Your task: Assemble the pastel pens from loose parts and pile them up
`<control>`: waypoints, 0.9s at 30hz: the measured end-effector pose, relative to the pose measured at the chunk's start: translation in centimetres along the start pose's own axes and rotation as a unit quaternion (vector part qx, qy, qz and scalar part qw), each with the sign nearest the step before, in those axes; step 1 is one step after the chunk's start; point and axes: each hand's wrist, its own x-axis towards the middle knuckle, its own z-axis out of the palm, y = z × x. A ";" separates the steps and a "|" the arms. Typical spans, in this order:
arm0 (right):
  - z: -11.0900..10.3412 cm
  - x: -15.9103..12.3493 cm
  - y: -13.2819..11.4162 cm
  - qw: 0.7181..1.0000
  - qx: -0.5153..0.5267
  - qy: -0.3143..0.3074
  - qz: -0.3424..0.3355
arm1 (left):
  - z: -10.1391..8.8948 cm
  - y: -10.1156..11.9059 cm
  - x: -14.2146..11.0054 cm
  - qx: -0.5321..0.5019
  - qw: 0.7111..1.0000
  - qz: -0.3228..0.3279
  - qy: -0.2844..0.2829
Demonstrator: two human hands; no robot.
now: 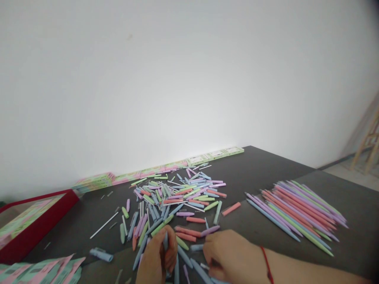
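Note:
My left hand (154, 256) is closed around a blue pen barrel (166, 241), which stands roughly upright between thumb and fingers. To its right, my right hand (226, 252), with a red string on the wrist, reaches down into the pen parts with its fingers curled. Its fingertips are mostly hidden, so what they grip cannot be made out. A short blue barrel (196, 247) lies beside those fingers. In front of both hands spreads a loose heap of pen parts (177, 193) in blue, green, purple and coral, mixed with thin white refills (104, 225).
On the right lies a bundle of whole pens (296, 215). Flat printed boxes (216, 155) line the wall along the dark table (275, 163). A red-rimmed box (44, 221) stands at left, with pink and green packets (44, 271) before it. One blue piece (101, 254) lies apart.

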 end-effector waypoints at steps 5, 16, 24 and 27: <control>0.1 0.7 -2.4 0.993 -0.080 -0.048 0.075 | -0.2 -0.4 0.0 0.020 1.000 0.010 -0.006; -0.1 1.7 0.7 0.952 0.280 0.089 0.085 | -0.8 -1.8 0.5 0.047 0.998 0.027 -0.032; -2.8 3.6 -1.0 0.736 0.657 0.161 0.002 | 0.4 -1.5 -0.5 0.127 0.984 0.048 -0.117; -2.7 3.8 -2.0 0.765 0.608 0.213 -0.011 | 0.6 -1.2 -0.8 0.167 0.975 0.058 -0.136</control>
